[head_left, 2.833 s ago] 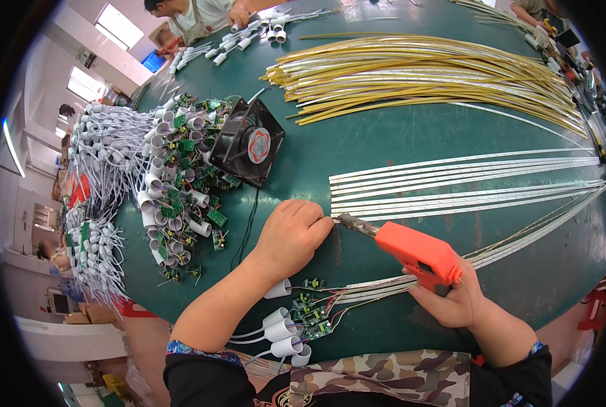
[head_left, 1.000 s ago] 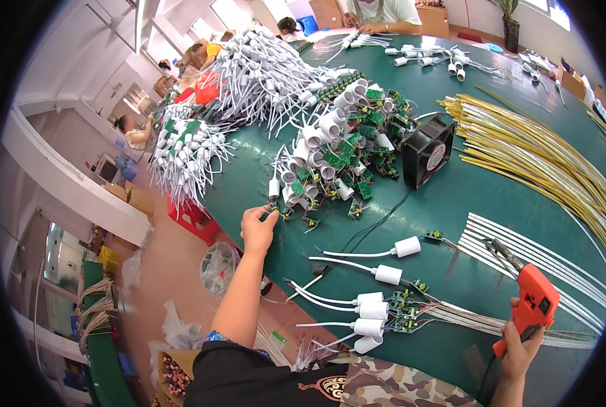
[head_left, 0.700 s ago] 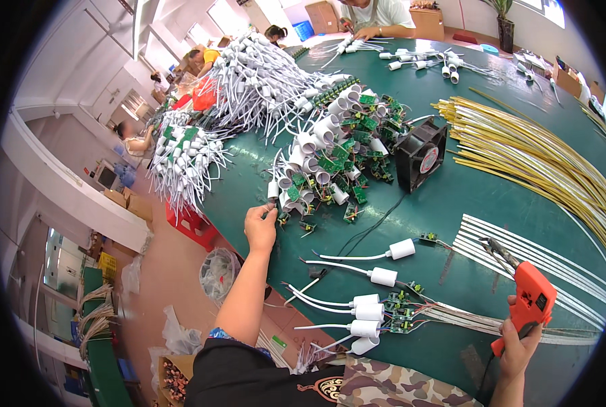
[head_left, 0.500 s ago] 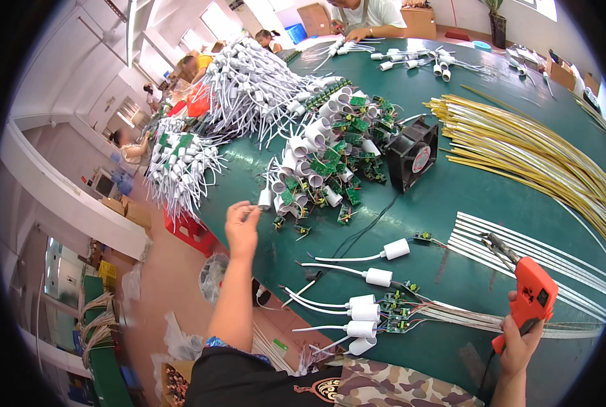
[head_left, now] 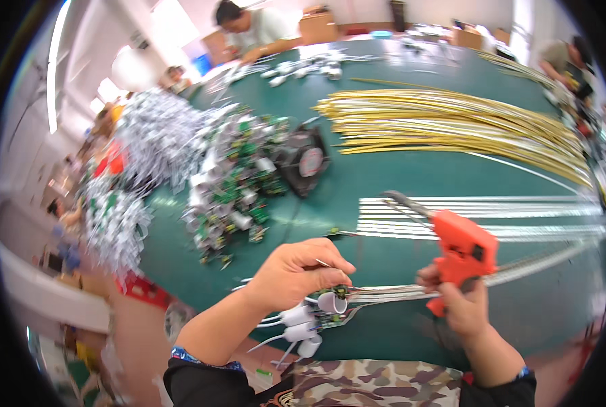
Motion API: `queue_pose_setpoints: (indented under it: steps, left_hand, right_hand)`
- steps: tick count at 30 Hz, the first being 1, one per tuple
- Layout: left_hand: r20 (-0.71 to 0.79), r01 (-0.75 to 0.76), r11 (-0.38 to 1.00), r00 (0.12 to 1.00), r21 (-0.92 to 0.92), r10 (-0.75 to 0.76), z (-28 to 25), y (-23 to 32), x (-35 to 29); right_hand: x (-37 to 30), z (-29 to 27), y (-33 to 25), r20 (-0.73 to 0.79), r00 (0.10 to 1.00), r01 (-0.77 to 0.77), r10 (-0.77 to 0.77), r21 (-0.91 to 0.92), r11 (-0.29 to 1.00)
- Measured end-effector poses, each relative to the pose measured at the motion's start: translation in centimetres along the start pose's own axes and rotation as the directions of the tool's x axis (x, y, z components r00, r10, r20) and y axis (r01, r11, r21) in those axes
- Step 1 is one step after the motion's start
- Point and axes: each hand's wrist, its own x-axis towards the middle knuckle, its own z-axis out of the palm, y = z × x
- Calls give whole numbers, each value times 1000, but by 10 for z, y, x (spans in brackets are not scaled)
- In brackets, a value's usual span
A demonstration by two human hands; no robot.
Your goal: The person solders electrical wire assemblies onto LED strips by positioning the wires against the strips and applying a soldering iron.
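Observation:
My right hand (head_left: 464, 308) is wrapped round the handle of an orange-red soldering gun (head_left: 464, 245), its metal tip pointing left over a row of pale flat strips (head_left: 398, 220). My left hand (head_left: 292, 275) is closed in a pinch, with a thin light sliver at the fingers; what it grips I cannot make out. Just under those fingers lies a white cylindrical cap (head_left: 332, 303), open end facing right, beside a small green circuit board (head_left: 341, 292). Wires and strips run right from there. More white caps (head_left: 299, 331) with white leads lie below the left wrist.
A black fan (head_left: 306, 161) stands beyond a heap of caps and circuit boards (head_left: 238, 180). Further left is a large pile of white-wired parts (head_left: 157, 129). Yellow-edged strips (head_left: 445, 122) lie across the far side of the green table (head_left: 411, 178). Other people sit around it.
My left hand has moved right and nearer, from the edge of the heap to the caps in front. The view has turned right. The soldering gun stays in my right hand, now closer to my left.

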Motion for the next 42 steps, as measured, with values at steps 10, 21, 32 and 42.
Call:
queue_pose_setpoints:
  steps: [10,21,32,42]
  left_hand:
    - [179,112,972,981,-205,-75,72,-39,77]
    - [97,29,989,995,-145,-15,81,-68,65]
    - [116,291,953,953,-89,-280,77,-51,68]
    - [190,378,908,919,-181,-345,98,-45,76]
  right_hand:
    - [0,15,-8,-168,975,-156,146,-47,987]
    - [3,5,-13,-167,978,-146,122,-140,979]
    - [11,-23,-30,-317,948,-40,-18,-176,984]
    - [1,-2,-22,-180,982,-83,64,-105,991]
